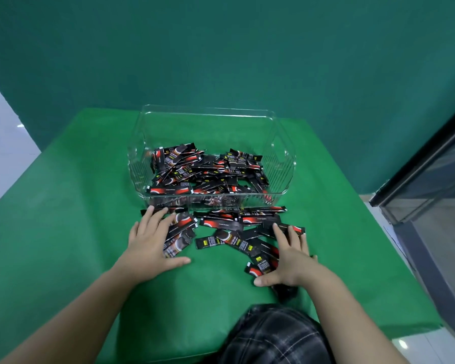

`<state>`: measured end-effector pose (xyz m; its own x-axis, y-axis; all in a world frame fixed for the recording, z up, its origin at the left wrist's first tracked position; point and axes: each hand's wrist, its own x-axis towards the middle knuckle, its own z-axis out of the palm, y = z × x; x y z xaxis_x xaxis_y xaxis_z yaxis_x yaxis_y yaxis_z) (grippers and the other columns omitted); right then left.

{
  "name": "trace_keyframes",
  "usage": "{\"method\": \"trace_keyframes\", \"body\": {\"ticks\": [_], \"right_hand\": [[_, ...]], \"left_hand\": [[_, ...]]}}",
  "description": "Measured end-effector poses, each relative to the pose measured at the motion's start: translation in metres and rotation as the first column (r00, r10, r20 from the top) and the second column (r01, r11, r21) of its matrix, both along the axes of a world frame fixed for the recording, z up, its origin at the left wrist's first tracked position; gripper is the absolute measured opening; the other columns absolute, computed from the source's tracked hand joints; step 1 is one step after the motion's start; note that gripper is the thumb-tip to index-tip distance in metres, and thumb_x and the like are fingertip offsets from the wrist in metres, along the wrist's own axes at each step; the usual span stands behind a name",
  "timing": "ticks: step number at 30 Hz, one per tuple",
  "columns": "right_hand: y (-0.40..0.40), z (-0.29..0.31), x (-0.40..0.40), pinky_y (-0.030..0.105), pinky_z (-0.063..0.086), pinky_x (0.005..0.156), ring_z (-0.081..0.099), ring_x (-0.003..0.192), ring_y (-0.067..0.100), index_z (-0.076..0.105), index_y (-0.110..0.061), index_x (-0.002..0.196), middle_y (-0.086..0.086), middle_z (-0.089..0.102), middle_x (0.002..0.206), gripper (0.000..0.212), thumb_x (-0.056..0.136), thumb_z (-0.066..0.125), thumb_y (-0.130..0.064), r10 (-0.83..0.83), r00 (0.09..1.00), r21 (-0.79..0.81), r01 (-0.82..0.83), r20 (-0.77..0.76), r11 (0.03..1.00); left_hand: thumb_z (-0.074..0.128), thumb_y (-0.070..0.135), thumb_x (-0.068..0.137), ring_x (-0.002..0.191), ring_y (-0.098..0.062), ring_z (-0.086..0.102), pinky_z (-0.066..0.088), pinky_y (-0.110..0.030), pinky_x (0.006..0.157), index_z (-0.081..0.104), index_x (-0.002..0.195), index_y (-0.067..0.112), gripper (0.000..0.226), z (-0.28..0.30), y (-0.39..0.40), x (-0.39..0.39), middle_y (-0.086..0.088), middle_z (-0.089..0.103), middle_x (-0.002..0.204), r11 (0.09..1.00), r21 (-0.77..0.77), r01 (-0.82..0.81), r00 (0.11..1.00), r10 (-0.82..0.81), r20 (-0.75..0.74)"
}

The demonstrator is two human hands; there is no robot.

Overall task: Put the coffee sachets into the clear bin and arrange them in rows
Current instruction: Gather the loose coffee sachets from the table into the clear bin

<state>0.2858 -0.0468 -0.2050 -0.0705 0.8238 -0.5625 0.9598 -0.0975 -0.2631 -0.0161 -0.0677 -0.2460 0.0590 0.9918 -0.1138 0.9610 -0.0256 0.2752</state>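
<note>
I see both bare forearms reaching forward, palms down. My left hand (153,240) lies flat with fingers straight and spread, thumb stretched out to the side. My right hand (290,254) is likewise flat, fingers extended forward, thumb pointing inward toward the left.

— What sort of place?
— A staged recording spot: green cloth (63,232) over the table, plain teal backdrop (221,48) behind.
— Anything else?
— A pale tiled floor (3,143) left, glass door (441,185) right.

Bin (279,164) at table (63,219) centre, sachets heaped inside (205,169), loose sachets (237,232) in front.
</note>
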Motion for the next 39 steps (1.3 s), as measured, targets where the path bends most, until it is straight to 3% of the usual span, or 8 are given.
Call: {"method": "trace_keyframes", "body": {"ticks": [6,10,13,17,20,24,33,39], "right_hand": [[-0.002,-0.002,0.0,0.045,0.007,0.117,-0.014,0.144,0.025,-0.008,-0.032,0.149,-0.002,-0.021,0.156,0.125,0.064,0.084,-0.039,0.066,0.995,0.086,-0.06,-0.071,0.994],[0.002,-0.002,0.003,0.034,0.014,0.115,0.01,0.14,0.021,0.013,-0.018,0.151,-0.001,0.01,0.153,0.107,0.069,0.081,-0.032,0.115,0.988,0.189,-0.095,-0.099,0.977],[0.006,-0.003,0.0,0.028,0.02,0.11,0.025,0.13,0.018,0.03,-0.018,0.146,0.001,0.031,0.141,0.084,0.076,0.076,-0.026,0.184,0.978,0.248,-0.156,-0.096,0.956],[0.013,-0.008,-0.005,0.028,0.021,0.109,0.027,0.126,0.017,0.045,-0.024,0.137,0.0,0.037,0.136,0.063,0.08,0.072,-0.027,0.226,0.97,0.339,-0.184,-0.09,0.923],[0.021,-0.007,-0.005,0.036,0.018,0.111,0.017,0.135,0.02,0.04,-0.03,0.138,-0.001,0.025,0.147,0.075,0.073,0.077,-0.037,0.2,0.98,0.421,-0.178,-0.008,0.889],[0.04,0.0,-0.005,0.048,-0.003,0.115,-0.013,0.144,0.02,0.004,-0.031,0.15,-0.006,-0.007,0.158,0.116,0.064,0.081,-0.046,0.179,0.983,0.303,-0.18,0.033,0.936],[0.055,0.003,-0.016,0.053,0.0,0.116,0.007,0.142,0.027,0.013,-0.024,0.15,0.003,0.013,0.151,0.115,0.061,0.08,-0.053,0.193,0.973,0.176,-0.214,0.128,0.961],[0.048,0.002,-0.015,0.047,0.024,0.111,0.021,0.139,0.022,0.023,-0.022,0.147,-0.003,0.023,0.152,0.101,0.067,0.079,-0.045,0.219,0.975,0.216,-0.223,0.04,0.951]], "left_hand": [[0.04,0.089,0.062,0.141,-0.023,0.017,0.018,-0.045,0.113,0.012,0.153,0.019,0.118,-0.007,0.003,0.009,-0.002,0.016,0.156,0.991,0.094,-0.091,0.995,0.088,0.036],[0.024,0.087,0.063,0.133,-0.025,0.027,0.022,-0.045,0.106,0.029,0.148,0.016,0.11,-0.012,0.003,0.009,-0.002,0.044,0.143,0.972,0.196,-0.13,0.991,0.134,-0.007],[0.039,0.083,0.072,0.143,-0.029,0.018,0.011,-0.051,0.115,0.028,0.148,0.016,0.102,-0.015,0.005,0.007,-0.005,0.042,0.145,0.976,0.182,-0.118,0.993,0.122,-0.011],[0.024,0.084,0.068,0.131,-0.022,0.036,0.028,-0.044,0.109,0.029,0.148,0.015,0.106,-0.013,0.006,0.005,-0.002,0.044,0.141,0.977,0.199,-0.073,0.996,0.082,-0.038],[0.023,0.08,0.07,0.125,-0.02,0.039,0.031,-0.041,0.101,0.036,0.146,0.017,0.099,-0.013,0.005,0.007,0.0,0.048,0.139,0.972,0.224,-0.065,0.998,0.069,-0.011],[0.019,0.079,0.072,0.124,-0.015,0.039,0.03,-0.038,0.101,0.037,0.145,0.023,0.093,-0.013,0.001,0.008,0.005,0.051,0.135,0.976,0.218,-0.03,1.0,0.029,0.007],[0.063,0.047,0.087,0.124,-0.013,0.043,0.034,-0.031,0.105,0.042,0.143,0.021,0.065,-0.007,-0.008,0.011,0.004,0.055,0.133,0.973,0.228,-0.041,0.984,0.0,0.176],[0.065,0.028,0.09,0.099,-0.013,0.049,0.04,-0.029,0.078,0.049,0.137,0.017,0.052,-0.005,-0.011,0.016,-0.002,0.064,0.107,0.961,0.231,-0.151,0.956,0.083,0.283]]}}
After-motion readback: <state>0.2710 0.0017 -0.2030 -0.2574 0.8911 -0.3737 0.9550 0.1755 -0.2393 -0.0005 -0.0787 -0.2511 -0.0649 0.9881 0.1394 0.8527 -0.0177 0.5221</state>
